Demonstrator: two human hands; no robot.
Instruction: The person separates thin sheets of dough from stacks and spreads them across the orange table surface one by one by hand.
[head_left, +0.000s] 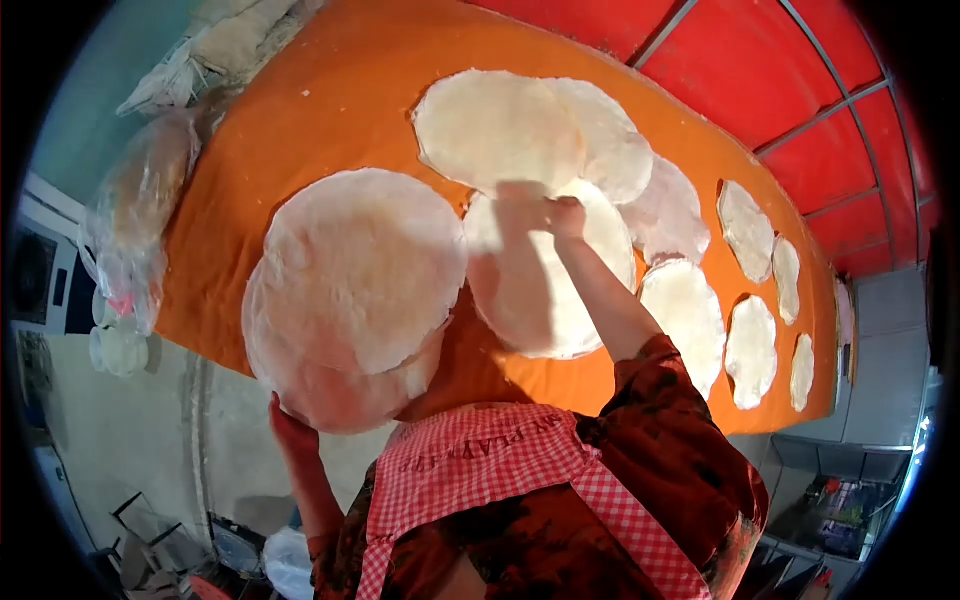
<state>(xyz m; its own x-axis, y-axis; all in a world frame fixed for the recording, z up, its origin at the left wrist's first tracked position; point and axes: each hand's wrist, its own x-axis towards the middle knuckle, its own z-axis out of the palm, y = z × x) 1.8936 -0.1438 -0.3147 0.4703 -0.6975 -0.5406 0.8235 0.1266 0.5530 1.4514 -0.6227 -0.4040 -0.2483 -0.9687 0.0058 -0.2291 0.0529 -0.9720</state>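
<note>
My right hand (566, 216) is closed over the upper part of a round flat dough sheet (540, 290) in the middle of the orange cloth; what its fingers hold, if anything, is too small to tell. Its shadow falls across the sheet. At the lower left, my left hand (290, 430) touches or is very near the lower edge of a thin sheet (330, 395). That sheet lies partly under a larger round one (365, 265). Above the middle sheet, another pale sheet (495, 130) overlaps its neighbour (610, 140).
More dough rounds (750, 350) lie toward the right on the orange cloth (300, 120). Clear plastic bags (145, 200) rest along the left edge. Red panels with metal bars (750, 70) stand behind the table. A folding chair (150, 530) is on the floor at lower left.
</note>
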